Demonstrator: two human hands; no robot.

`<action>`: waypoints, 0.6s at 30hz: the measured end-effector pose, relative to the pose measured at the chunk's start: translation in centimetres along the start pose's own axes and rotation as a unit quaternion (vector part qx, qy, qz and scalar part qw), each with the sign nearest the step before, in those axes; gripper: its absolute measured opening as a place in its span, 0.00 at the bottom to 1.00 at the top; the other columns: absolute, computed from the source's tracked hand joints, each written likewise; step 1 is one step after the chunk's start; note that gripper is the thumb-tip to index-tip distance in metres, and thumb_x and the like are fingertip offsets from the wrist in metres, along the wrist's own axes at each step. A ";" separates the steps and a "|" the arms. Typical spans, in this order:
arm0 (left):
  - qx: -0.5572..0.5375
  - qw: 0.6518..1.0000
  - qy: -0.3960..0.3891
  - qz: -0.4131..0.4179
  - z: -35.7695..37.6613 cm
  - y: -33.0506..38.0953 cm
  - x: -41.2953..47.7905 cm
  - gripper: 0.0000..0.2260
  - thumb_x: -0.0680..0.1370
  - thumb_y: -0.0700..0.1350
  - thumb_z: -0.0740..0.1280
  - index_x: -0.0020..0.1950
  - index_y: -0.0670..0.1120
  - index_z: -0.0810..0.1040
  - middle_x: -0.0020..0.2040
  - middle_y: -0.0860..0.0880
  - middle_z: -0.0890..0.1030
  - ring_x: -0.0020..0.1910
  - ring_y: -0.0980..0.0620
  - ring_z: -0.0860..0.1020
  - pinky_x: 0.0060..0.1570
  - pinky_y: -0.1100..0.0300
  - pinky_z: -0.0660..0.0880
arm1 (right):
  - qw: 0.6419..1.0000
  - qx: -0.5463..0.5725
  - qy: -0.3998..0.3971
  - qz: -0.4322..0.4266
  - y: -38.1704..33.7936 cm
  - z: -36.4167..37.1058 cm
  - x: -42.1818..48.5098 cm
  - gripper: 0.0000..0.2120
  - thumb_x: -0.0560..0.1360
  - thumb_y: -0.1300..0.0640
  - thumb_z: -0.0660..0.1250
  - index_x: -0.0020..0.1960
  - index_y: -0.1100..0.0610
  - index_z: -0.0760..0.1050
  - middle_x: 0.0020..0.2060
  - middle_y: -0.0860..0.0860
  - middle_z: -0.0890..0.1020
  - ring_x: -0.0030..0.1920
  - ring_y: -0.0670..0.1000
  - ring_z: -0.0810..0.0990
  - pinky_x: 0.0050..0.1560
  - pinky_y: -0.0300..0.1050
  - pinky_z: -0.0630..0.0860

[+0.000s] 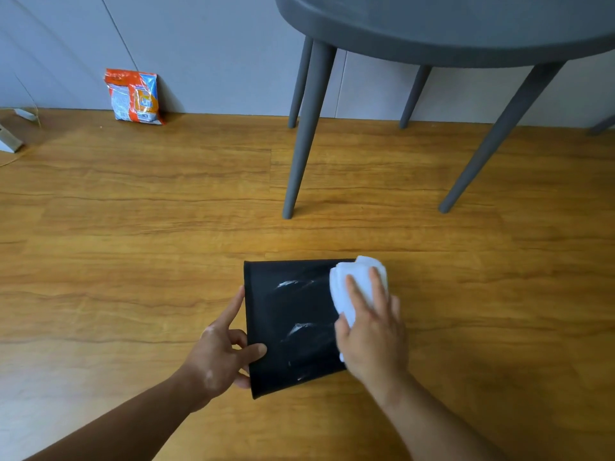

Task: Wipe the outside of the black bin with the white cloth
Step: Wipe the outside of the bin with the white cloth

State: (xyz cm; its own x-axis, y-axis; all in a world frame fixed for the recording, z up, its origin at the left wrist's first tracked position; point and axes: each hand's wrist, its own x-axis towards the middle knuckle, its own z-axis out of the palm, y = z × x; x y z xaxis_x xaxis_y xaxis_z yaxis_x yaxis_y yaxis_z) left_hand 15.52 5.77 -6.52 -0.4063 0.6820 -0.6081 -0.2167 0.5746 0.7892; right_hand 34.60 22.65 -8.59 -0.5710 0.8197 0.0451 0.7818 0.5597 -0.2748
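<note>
**Count of things on the floor**

One black bin (293, 327), one white cloth (357, 287) on it, two hands (left (223, 354), right (372, 341)) at the bin, one grey table (449, 28) beyond it with four legs visible, one orange packet (134, 96) far left.

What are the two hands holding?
Left hand grips the black bin's left edge. Right hand presses the white cloth onto its right side.

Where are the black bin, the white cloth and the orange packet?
black bin (293, 327), head view, its upward-facing side
white cloth (352, 284), head view, bunched part beyond the fingers
orange packet (134, 96), head view, its front
</note>
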 end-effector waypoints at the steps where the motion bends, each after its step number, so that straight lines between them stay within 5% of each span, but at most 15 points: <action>1: 0.000 1.000 0.002 -0.001 0.0 0.0 0.1 0.48 0.76 0.33 0.74 0.80 0.70 0.52 0.38 0.44 0.81 0.37 0.41 0.85 0.35 0.46 0.83 | 1.000 0.008 -0.005 -0.020 -1.5 0.2 -0.9 0.33 0.72 0.48 0.69 0.76 0.46 0.69 0.79 0.53 0.64 0.62 0.58 0.72 0.59 0.54 0.78; 8: 0.013 1.000 0.009 0.004 0.0 -0.1 -0.1 0.46 0.77 0.34 0.73 0.79 0.70 0.54 0.34 0.45 0.79 0.33 0.46 0.83 0.36 0.45 0.84 | 0.984 0.042 -0.058 -0.161 -3.9 0.2 -3.6 0.32 0.71 0.50 0.65 0.75 0.45 0.68 0.79 0.51 0.62 0.63 0.58 0.72 0.60 0.55 0.75; 13: 0.001 1.000 0.000 0.007 0.0 -0.1 0.0 0.47 0.77 0.32 0.72 0.80 0.69 0.53 0.38 0.42 0.78 0.37 0.43 0.85 0.36 0.44 0.85 | 1.000 -0.007 -0.004 -0.008 4.0 -0.6 0.2 0.29 0.74 0.48 0.60 0.75 0.46 0.71 0.78 0.52 0.65 0.56 0.61 0.73 0.57 0.56 0.77; 18: 0.018 1.000 0.003 0.001 0.3 0.1 0.2 0.48 0.77 0.31 0.72 0.80 0.70 0.51 0.41 0.38 0.77 0.39 0.39 0.84 0.37 0.42 0.84 | 1.000 -0.009 0.011 0.001 0.2 0.0 -2.2 0.31 0.73 0.49 0.64 0.76 0.48 0.69 0.79 0.53 0.63 0.59 0.60 0.71 0.56 0.56 0.77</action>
State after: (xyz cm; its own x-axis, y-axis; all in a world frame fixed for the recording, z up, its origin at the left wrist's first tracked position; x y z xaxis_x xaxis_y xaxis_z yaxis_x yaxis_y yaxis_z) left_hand 15.68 6.12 -6.60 -0.4114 0.6804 -0.6065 -0.1845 0.5895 0.7864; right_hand 36.04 21.00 -8.73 -0.5634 0.8237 0.0649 0.7881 0.5593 -0.2570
